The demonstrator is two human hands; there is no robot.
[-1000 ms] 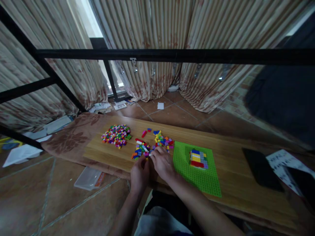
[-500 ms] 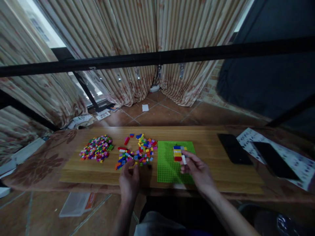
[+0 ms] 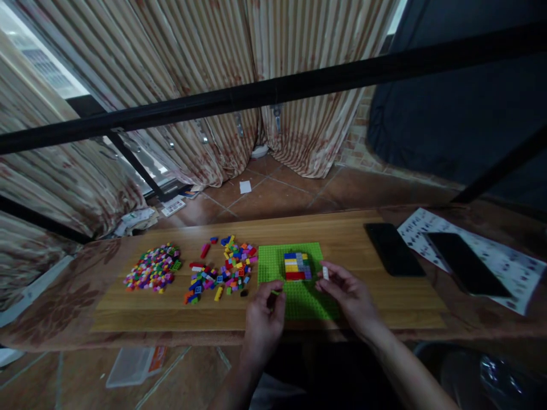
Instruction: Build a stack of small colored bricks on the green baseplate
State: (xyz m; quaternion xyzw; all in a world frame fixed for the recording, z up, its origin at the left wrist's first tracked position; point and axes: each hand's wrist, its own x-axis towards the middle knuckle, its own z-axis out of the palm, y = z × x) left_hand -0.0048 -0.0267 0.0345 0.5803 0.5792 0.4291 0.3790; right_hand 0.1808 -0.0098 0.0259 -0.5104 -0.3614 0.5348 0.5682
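A small white toy brick (image 3: 325, 273) is pinched in the fingertips of my right hand (image 3: 352, 296), just off the right side of the green baseplate (image 3: 273, 259). My left hand (image 3: 265, 313) is over the plate's lower left part with its fingers curled closed. What they hold, if anything, is hidden; a bit of green shows between finger and thumb. On the plate stands a block of joined bricks (image 3: 298, 266) in blue, yellow, white, grey and red. Loose larger bricks (image 3: 231, 265) are scattered left of the plate.
A heap of small mixed bricks (image 3: 154, 267) lies on the wooden board (image 3: 141, 316) at the left. A black tablet-like slab (image 3: 393, 249), a phone (image 3: 468, 263) and a printed sheet (image 3: 527, 273) are at the right. A clear plastic box (image 3: 130, 367) is on the floor.
My left hand has moved right, from the loose bricks to the baseplate. My right hand, still with the white brick, has shifted off the brick block, which now shows fully. The view has turned slightly.
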